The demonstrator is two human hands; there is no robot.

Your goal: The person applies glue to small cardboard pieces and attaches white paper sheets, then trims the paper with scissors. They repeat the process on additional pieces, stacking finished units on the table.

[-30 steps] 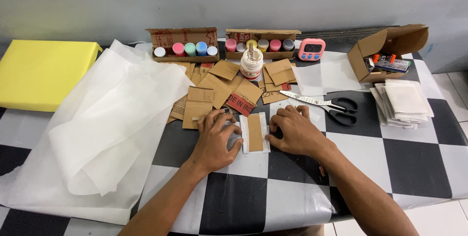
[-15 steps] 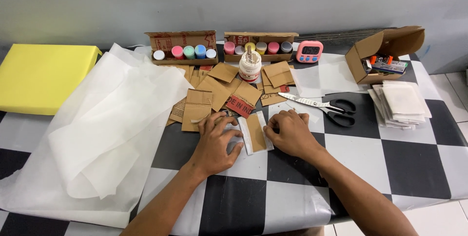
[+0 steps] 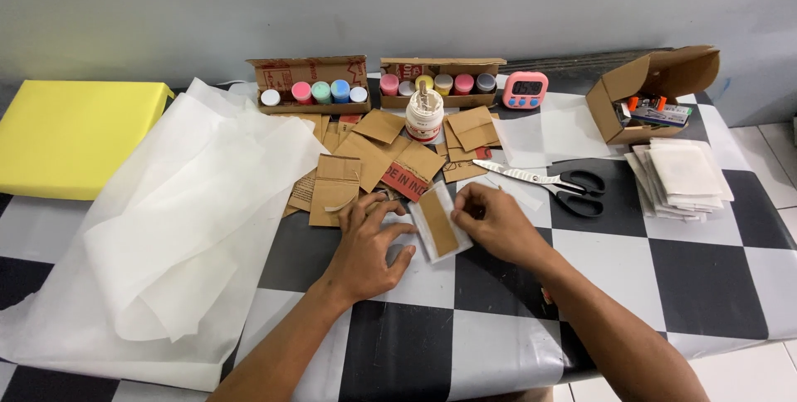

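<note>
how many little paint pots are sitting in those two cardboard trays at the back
10: four in the left tray, white, pink, green, blue; six in the right tray, pink, grey, yellow, orange, red, grey. The glue jar may hide more.

Left hand (image 3: 365, 244) lies flat on the checkered worktop (image 3: 706, 286), fingers spread beside a cardboard strip (image 3: 438, 223) on white paper; right hand (image 3: 494, 221) pinches that paper's edge (scissors (image 3: 548, 180) just behind), cardboard scraps (image 3: 365, 161) beyond
</note>
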